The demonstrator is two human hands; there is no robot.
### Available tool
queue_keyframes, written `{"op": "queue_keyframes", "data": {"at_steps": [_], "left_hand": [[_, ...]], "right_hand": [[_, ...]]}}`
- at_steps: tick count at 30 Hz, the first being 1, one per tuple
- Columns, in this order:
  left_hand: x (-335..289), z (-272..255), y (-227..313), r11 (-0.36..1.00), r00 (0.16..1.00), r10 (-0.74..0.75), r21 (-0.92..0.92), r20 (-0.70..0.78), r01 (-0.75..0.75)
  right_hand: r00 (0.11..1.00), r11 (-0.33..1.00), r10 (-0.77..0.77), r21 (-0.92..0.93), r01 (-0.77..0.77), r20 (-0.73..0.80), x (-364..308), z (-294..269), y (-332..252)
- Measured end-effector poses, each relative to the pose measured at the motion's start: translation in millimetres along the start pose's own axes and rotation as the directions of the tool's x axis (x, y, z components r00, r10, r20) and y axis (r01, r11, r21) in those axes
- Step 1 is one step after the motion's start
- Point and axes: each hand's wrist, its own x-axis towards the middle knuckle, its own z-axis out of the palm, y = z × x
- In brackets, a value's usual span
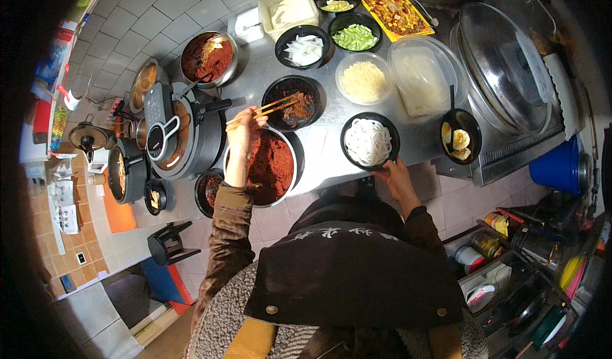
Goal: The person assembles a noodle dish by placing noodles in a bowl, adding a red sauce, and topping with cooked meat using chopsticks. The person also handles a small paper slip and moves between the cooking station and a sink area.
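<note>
A pair of wooden chopsticks (278, 106) is gripped in my left hand (241, 129). Their tips reach into a black bowl (268, 99) of dark reddish-brown food pieces (298, 109). Below that hand stands a large metal pot (296, 183) of red paste (268, 171), partly hidden by my forearm. My right hand (395, 177) holds the near rim of another black bowl (347, 155), with its thumb and fingers at the edge. Thick white noodle-like pieces (368, 142) fill this bowl.
Behind stand bowls of sliced white vegetable (303, 51) and chopped green vegetable (356, 37). A tub of pale yellow shreds (364, 81) stands mid-counter. At right, a black bowl holds egg halves (460, 141) beside a large glass lid (507, 59). A grey cooker (204, 129) stands left.
</note>
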Motion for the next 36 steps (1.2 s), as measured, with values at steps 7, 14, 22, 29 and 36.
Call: {"op": "queue_keyframes", "data": {"at_steps": [7, 14, 22, 29, 36], "left_hand": [[16, 23, -36, 0.990, 0.996, 0.051, -0.125, -0.080, -0.060], [11, -16, -14, 0.931, 0.998, -0.065, -0.362, -0.015, 0.055], [-34, -23, 49, 0.889, 0.999, -0.011, -0.457, 0.053, 0.034], [-98, 23, 101, 0.893, 0.990, 0.033, -0.450, 0.139, 0.034], [-120, 56, 93, 0.978, 0.967, 0.179, 0.075, 0.181, -0.195]], "right_hand": [[1.000, 0.999, 0.014, 0.042, -0.014, -0.006, 2, -2, 5], [0.999, 0.991, 0.042, 0.125, -0.044, 0.019, -6, -2, 1], [0.985, 0.990, -0.034, 0.139, 0.010, 0.167, -26, 41, -36], [0.965, 0.998, -0.042, 0.063, 0.026, 0.260, -35, 89, -63], [0.959, 0.994, -0.057, 0.104, 0.029, 0.279, -45, 101, -71]]}}
